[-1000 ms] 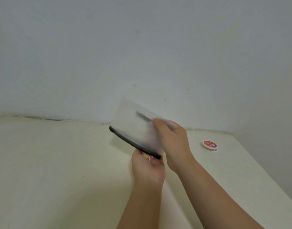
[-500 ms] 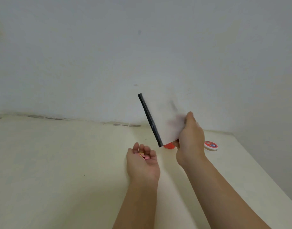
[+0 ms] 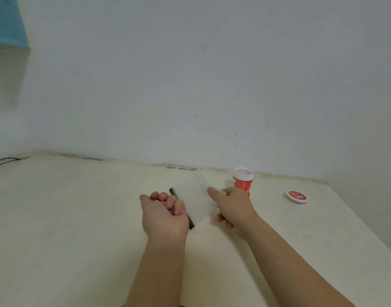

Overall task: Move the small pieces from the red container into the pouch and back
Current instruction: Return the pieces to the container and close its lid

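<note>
My left hand [image 3: 164, 214] is curled into a fist over the table, with a bit of yellow and pink from the small pieces [image 3: 159, 201] showing between the fingers. The translucent white pouch [image 3: 196, 196], blurred, lies low on the table between my hands, its black zip edge [image 3: 191, 223] next to my left hand. My right hand [image 3: 233, 207] holds the pouch's right side, index finger stretched over it. The red container [image 3: 243, 183] stands upright and open just behind my right hand. Whether anything is inside it is hidden.
The container's round red-and-white lid [image 3: 296, 196] lies flat at the right. The cream table [image 3: 79, 218] meets a white wall at the back; its right edge runs diagonally at far right. A dark cable [image 3: 4, 161] sits at far left, a blue object [image 3: 6, 21] above it.
My right hand has swung the pouch from upright in the air down flat onto the table. My left hand has closed from an open palm into a fist around the pieces.
</note>
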The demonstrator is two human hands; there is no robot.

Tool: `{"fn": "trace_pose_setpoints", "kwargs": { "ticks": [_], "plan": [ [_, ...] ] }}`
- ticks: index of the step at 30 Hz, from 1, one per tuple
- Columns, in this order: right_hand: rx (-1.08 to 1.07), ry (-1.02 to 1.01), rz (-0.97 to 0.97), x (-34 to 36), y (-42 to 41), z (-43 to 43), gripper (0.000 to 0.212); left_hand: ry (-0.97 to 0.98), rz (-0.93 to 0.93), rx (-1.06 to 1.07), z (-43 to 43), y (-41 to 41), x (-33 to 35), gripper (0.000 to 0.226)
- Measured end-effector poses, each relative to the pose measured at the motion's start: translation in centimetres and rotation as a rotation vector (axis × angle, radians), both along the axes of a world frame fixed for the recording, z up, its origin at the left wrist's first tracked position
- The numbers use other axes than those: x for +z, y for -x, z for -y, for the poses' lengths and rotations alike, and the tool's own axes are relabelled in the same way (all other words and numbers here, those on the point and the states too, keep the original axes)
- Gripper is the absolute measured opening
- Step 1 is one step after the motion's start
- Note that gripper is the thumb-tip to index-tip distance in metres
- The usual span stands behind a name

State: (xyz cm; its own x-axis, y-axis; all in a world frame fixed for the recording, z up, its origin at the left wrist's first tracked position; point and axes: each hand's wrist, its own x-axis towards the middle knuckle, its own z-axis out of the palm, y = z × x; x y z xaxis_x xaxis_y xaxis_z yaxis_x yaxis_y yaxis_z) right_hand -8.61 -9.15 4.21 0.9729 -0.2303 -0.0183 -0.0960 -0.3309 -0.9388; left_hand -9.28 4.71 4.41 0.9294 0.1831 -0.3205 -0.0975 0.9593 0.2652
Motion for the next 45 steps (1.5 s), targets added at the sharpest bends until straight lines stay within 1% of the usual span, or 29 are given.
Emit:
{"fn": "trace_pose_setpoints", "kwargs": {
  "ticks": [2, 3, 4, 5, 6, 7, 9, 10, 13, 14, 15, 17, 19, 21, 23, 25, 29, 32, 38, 42, 45],
  "plan": [
    [-0.043, 0.306, 0.013, -0.7, 0.1, 0.7, 0.030, -0.005, 0.015, -0.020, 0.1, -0.2, 0.2, 0.023],
    [-0.083, 0.366, 0.068, -0.6, 0.4, 1.1, 0.026, -0.002, 0.025, -0.028, 0.2, -0.3, 0.2, 0.023],
    [-0.115, 0.371, 0.139, -0.4, 0.7, 1.6, 0.017, -0.002, 0.033, -0.034, 0.3, -0.5, 0.3, 0.024],
    [-0.150, 0.334, 0.217, -0.3, 0.9, 2.1, 0.014, -0.004, 0.037, -0.040, 0.6, -0.8, 0.4, 0.025],
    [-0.198, 0.271, 0.293, -0.1, 1.1, 2.8, 0.018, -0.009, 0.040, -0.047, 0.9, -1.0, 0.6, 0.026],
    [-0.243, 0.182, 0.361, 0.1, 1.0, 3.6, 0.017, -0.016, 0.042, -0.057, 1.3, -1.3, 0.7, 0.027],
    [-0.303, 0.056, 0.430, 0.0, 0.4, 5.3, 0.012, -0.036, 0.044, -0.082, 2.1, -1.9, 1.1, 0.031],
    [-0.307, 0.041, 0.424, -0.2, 0.0, 6.0, 0.021, -0.049, 0.042, -0.099, 2.5, -2.2, 1.2, 0.031],
    [-0.241, 0.051, 0.314, -1.2, -1.9, 7.5, 0.071, -0.095, 0.038, -0.156, 3.8, -3.1, 1.4, 0.029],
    [-0.209, 0.066, 0.305, -1.4, -2.5, 7.6, 0.083, -0.105, 0.039, -0.168, 4.2, -3.4, 1.5, 0.028],
    [-0.172, 0.068, 0.311, -1.5, -3.1, 7.6, 0.091, -0.115, 0.041, -0.178, 4.6, -3.8, 1.5, 0.028],
    [-0.104, 0.021, 0.317, -1.3, -4.0, 7.2, 0.095, -0.137, 0.048, -0.196, 5.5, -4.7, 1.7, 0.028],
    [-0.048, -0.058, 0.293, -0.5, -4.5, 6.5, 0.090, -0.159, 0.051, -0.211, 6.2, -5.4, 1.8, 0.029],
    [-0.025, -0.091, 0.274, -0.1, -4.7, 6.2, 0.076, -0.198, 0.055, -0.227, 6.9, -6.3, 1.9, 0.030],
    [0.007, -0.075, 0.286, 0.0, -4.5, 6.1, 0.057, -0.223, 0.059, -0.244, 7.5, -7.2, 2.1, 0.031],
    [0.048, -0.054, 0.284, -0.2, -3.9, 6.2, 0.050, -0.228, 0.072, -0.268, 7.8, -8.0, 2.5, 0.034],
    [0.161, -0.117, 0.210, -0.7, -2.6, 6.3, 0.043, -0.221, 0.113, -0.346, 8.6, -9.2, 2.7, 0.037],
    [0.230, -0.180, 0.198, -0.8, -2.3, 6.4, 0.035, -0.246, 0.109, -0.392, 9.3, -9.5, 2.5, 0.036],
    [0.242, -0.094, 0.173, -0.7, -2.3, 6.6, 0.032, -0.325, 0.130, -0.461, 9.5, -10.1, 2.5, 0.032],
    [0.262, -0.105, 0.153, -0.4, -2.2, 6.5, 0.029, -0.423, 0.117, -0.501, 9.5, -10.3, 2.8, 0.031],
    [0.268, -0.115, 0.145, -0.3, -2.3, 6.2, 0.028, -0.458, 0.087, -0.500, 9.5, -10.7, 3.1, 0.031]
  ]
}}
